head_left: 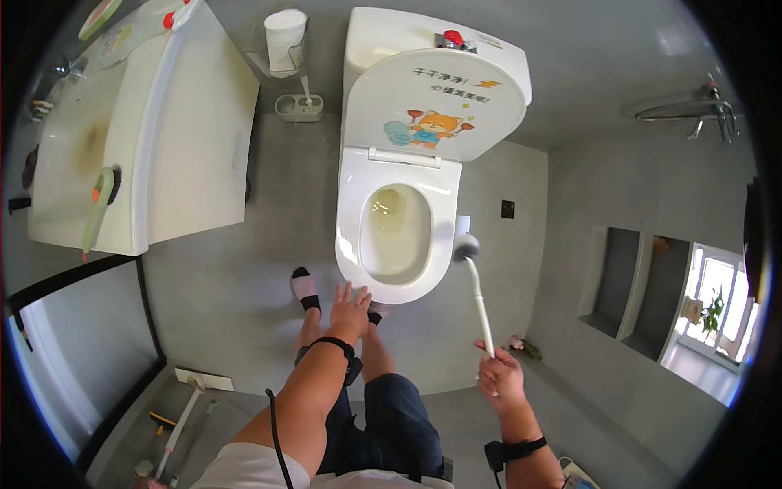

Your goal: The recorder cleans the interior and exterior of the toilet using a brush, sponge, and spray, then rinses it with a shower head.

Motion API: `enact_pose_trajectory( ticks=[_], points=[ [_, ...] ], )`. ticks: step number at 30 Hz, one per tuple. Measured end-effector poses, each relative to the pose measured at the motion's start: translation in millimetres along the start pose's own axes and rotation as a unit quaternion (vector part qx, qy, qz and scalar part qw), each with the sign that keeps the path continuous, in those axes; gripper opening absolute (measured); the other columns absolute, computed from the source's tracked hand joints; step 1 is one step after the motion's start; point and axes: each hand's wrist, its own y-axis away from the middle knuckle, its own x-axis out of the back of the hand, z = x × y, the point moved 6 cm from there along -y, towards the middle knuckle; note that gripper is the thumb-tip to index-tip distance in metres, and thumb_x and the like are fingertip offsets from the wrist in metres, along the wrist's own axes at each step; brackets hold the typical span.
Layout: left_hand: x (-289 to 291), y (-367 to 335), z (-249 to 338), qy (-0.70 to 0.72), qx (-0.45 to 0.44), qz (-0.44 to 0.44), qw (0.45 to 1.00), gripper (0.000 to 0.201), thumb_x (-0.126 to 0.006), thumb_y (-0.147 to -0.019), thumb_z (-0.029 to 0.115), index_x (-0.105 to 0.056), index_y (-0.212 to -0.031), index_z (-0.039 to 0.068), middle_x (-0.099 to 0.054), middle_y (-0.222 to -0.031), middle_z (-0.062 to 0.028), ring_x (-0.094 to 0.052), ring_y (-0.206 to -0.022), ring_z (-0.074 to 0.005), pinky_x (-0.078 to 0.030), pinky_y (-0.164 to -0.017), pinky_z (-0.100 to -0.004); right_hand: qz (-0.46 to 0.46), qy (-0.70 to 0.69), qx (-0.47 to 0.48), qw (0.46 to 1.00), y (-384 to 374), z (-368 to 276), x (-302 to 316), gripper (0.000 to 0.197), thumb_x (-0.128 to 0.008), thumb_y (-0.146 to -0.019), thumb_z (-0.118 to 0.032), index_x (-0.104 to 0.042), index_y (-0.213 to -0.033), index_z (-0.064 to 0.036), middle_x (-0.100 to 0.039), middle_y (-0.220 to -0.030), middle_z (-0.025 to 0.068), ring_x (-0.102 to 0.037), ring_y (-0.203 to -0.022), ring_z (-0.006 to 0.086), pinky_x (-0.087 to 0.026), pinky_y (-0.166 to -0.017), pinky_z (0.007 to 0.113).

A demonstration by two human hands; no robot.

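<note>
A white toilet [441, 213] stands in front of me with its lid [376, 98] raised against the tank; a cartoon animal decal is on the lid. Its seat ring [349, 244] is down, and yellowish liquid shows in the bowl. My left hand [350, 313] has its fingers spread at the seat's front left edge; whether they press on it I cannot tell. In my right hand [503, 376] is the handle of a white toilet brush [479, 303]. The grey, slightly blurred brush head is up beside the right side of the seat, outside the bowl.
At the left is a white washbasin [191, 122] with a green-handled scrub brush [98, 210] on its edge. A brush holder [299, 108] hangs left of the tank. A floor squeegee [204, 379] leans lower left. Wall niches [612, 281] and a tap [715, 114] are at right.
</note>
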Motion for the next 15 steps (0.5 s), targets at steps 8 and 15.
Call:
enact_pose_trajectory(
  ticks=[8,15],
  points=[
    [-7.1,3.8,-50.4,0.207,-0.016,0.045,0.977,0.068,-0.063,-0.094,0.034,-0.04,-0.154,0.014,-0.048,-0.155,-0.0115,-0.035,-0.148,-0.0395,-0.018,-0.125,-0.0568,-0.196,0.184,0.043,0.962,-85.9,-2.3,-233.9,0.048,-0.058,-0.096,-0.006,-0.05,-0.142,0.0061,-0.048,-0.066,-0.0005,-0.039,-0.047,0.0079,-0.032,-0.044,0.024],
    [-20.0,58.4,-162.1,0.363,0.027,0.205,0.908,0.056,-0.069,-0.09,0.025,-0.054,-0.141,0.01,-0.066,-0.127,-0.0176,-0.055,-0.124,-0.0395,-0.04,-0.108,-0.0506,-0.27,0.151,0.067,0.949,-221.7,-40.2,-452.0,0.016,-0.055,-0.091,-0.001,-0.056,-0.106,-0.0009,-0.051,-0.076,0.004,-0.041,-0.053,0.0119,-0.033,-0.048,0.028]
  ],
)
